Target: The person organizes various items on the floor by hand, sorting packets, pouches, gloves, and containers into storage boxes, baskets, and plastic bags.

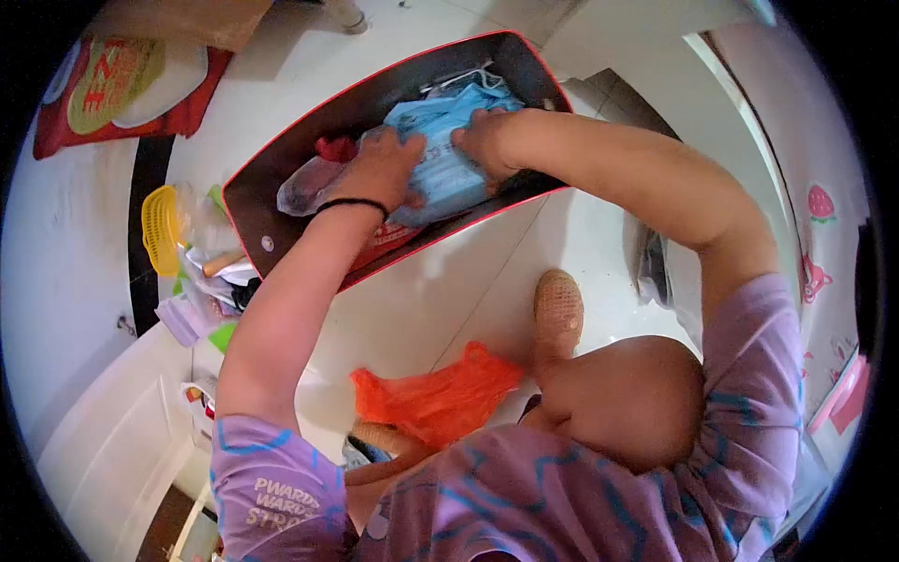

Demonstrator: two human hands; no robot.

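White tile flr [426, 304], orange bag [440, 393]; hands [379, 166] [485, 147] on blue bundle [442, 164] in box [300, 140].

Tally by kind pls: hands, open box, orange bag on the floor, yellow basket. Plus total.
Hands: 2, left hand and right hand
Open box: 1
Orange bag: 1
Yellow basket: 1
Total: 5
Box contents left out: they overlap too much to count.

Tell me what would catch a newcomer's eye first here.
Probably the bright orange plastic, crumpled on the pale floor. Next, beyond it, the dark, red-rimmed box, with the left hand and right hand on a light-blue bundle inside.
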